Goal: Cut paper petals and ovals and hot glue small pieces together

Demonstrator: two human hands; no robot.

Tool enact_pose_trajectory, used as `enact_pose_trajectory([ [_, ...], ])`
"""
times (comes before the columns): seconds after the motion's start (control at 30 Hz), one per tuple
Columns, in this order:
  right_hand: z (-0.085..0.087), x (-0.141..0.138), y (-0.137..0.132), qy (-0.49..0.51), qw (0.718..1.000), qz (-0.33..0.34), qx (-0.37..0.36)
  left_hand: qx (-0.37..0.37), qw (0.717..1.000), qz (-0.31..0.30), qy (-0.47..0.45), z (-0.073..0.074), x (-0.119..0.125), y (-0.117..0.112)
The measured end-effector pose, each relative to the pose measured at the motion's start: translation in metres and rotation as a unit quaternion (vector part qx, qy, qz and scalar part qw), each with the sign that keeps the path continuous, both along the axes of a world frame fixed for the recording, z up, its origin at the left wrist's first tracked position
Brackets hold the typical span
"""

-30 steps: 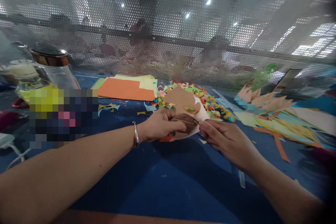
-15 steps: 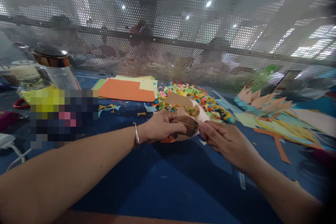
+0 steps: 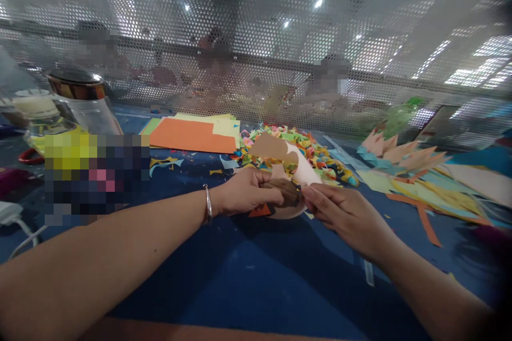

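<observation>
My left hand (image 3: 250,192) is closed, its thumb and fingers gripping a pale peach paper (image 3: 286,210) with curved cut-out edges. Part of that paper lies in brown shadow, and a pinkish flap (image 3: 306,170) curls up at its right side. At the paper's right edge my right hand (image 3: 340,210) is closed in a pinch. A small dark spot shows beside its fingertips, too small to name. An orange paper scrap (image 3: 261,211) shows under the left fingers. Just behind the hands is a heap of colourful curled paper pieces (image 3: 320,152).
Orange sheets (image 3: 184,134) lie stacked at the back left. Folded pointed paper shapes (image 3: 400,152) and flat paper strips (image 3: 428,197) are on the right. A jar (image 3: 86,101) and a bottle (image 3: 42,117) stand at the left. A perforated metal screen (image 3: 256,53) rises behind the blue table (image 3: 224,282).
The paper between my hands has tilted slightly, so its pinkish flap and lower rounded edge show more. More of the orange scrap's point shows. Both hands stay almost in place.
</observation>
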State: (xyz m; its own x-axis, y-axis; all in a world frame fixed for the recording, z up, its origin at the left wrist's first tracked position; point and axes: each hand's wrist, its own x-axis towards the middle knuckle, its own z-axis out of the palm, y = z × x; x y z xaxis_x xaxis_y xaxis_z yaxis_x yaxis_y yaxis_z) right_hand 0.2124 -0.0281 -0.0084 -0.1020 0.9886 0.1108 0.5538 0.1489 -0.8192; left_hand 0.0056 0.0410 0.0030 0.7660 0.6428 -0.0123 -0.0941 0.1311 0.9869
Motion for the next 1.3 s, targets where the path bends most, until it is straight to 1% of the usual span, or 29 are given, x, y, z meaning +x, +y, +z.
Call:
enact_pose_trajectory([
  [0.13,0.001,0.000,0.000,0.005,1.000,0.005,-0.014,0.011,1.000,-0.004,0.013,-0.001,-0.001,0.001],
  [0.33,0.005,-0.003,-0.001,0.057,0.997,-0.020,-0.054,0.022,0.999,0.033,0.010,-0.003,-0.001,0.002],
  [0.4,0.008,-0.005,-0.002,0.053,0.997,-0.013,-0.063,0.025,0.999,0.039,0.011,-0.004,-0.001,0.003],
  [0.47,0.012,-0.008,-0.002,0.022,0.999,0.008,-0.048,0.035,0.999,0.036,0.022,-0.005,-0.001,0.003],
  [0.53,0.015,-0.011,-0.002,-0.017,1.000,0.021,-0.003,0.045,0.999,0.021,0.022,-0.005,-0.001,0.003],
  [0.6,0.015,-0.013,-0.002,-0.045,0.998,0.016,0.044,0.049,0.999,-0.001,0.002,-0.005,-0.001,0.003],
  [0.7,0.011,-0.015,-0.002,-0.041,0.997,-0.005,0.069,0.056,0.998,-0.029,-0.009,-0.008,-0.002,0.005],
  [0.8,0.005,-0.015,-0.001,-0.020,0.997,-0.018,0.073,0.072,0.996,-0.035,0.030,-0.011,-0.002,0.007],
  [0.87,0.004,-0.015,-0.001,-0.014,0.997,-0.026,0.077,0.074,0.996,-0.022,0.051,-0.012,-0.002,0.006],
  [0.9,0.003,-0.015,-0.001,-0.010,0.996,-0.027,0.079,0.068,0.997,-0.007,0.048,-0.013,-0.001,0.004],
  [1.0,0.006,-0.015,0.000,0.009,0.995,-0.036,0.094,0.011,0.999,0.041,-0.017,-0.012,0.003,-0.001],
  [1.07,0.008,-0.015,0.000,0.016,0.993,-0.053,0.104,-0.031,0.995,0.060,-0.069,-0.012,0.006,-0.005],
  [1.1,0.008,-0.016,-0.001,0.020,0.992,-0.063,0.109,-0.040,0.994,0.068,-0.081,-0.013,0.007,-0.006],
  [1.2,0.009,-0.016,-0.002,0.032,0.990,-0.077,0.118,-0.027,0.992,0.102,-0.077,-0.014,0.009,-0.008],
  [1.3,0.007,-0.015,-0.004,0.038,0.990,-0.075,0.111,-0.007,0.989,0.127,-0.075,-0.014,0.009,-0.009],
])
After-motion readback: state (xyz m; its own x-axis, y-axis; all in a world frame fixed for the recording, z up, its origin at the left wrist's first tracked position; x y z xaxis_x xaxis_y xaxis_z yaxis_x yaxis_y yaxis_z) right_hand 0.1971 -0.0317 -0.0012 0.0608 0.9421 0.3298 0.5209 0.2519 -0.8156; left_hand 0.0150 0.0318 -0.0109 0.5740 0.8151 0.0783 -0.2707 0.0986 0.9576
